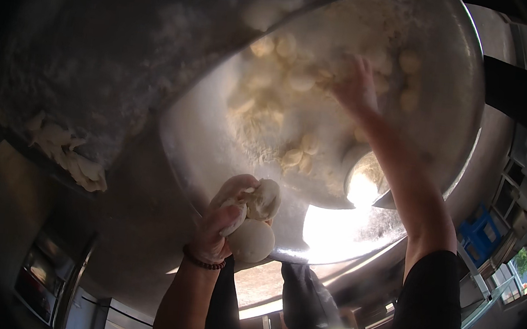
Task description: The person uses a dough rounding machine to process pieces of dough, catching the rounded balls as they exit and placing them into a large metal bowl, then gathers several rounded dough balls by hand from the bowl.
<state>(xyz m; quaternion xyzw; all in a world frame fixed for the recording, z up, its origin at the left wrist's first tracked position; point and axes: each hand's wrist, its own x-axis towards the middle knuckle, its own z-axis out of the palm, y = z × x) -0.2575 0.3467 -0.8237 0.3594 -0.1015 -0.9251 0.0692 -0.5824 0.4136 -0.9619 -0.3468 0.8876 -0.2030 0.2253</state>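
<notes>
In my left hand (225, 218), above the near rim of a large round metal pan (183, 157), are several pale dough balls (251, 240), held together. A beaded bracelet is round that wrist. My right hand (356, 88) reaches over the inside of the pan, fingers pointing to its far side; steam blurs the fingertips, so whether they hold anything cannot be told. Several pale round pieces (301, 80) lie in the steaming pan around that hand, and a small cluster (300, 156) lies nearer to me. A shiny metal bowl (366, 179) stands inside the pan beside my right forearm.
A dark, flour-dusted surface (93, 53) lies left of the pan, with a torn lump of dough (67, 152) at its near edge. A blue plastic crate or stool (480, 235) stands at the far right. A metal cabinet (122, 322) is at the lower left.
</notes>
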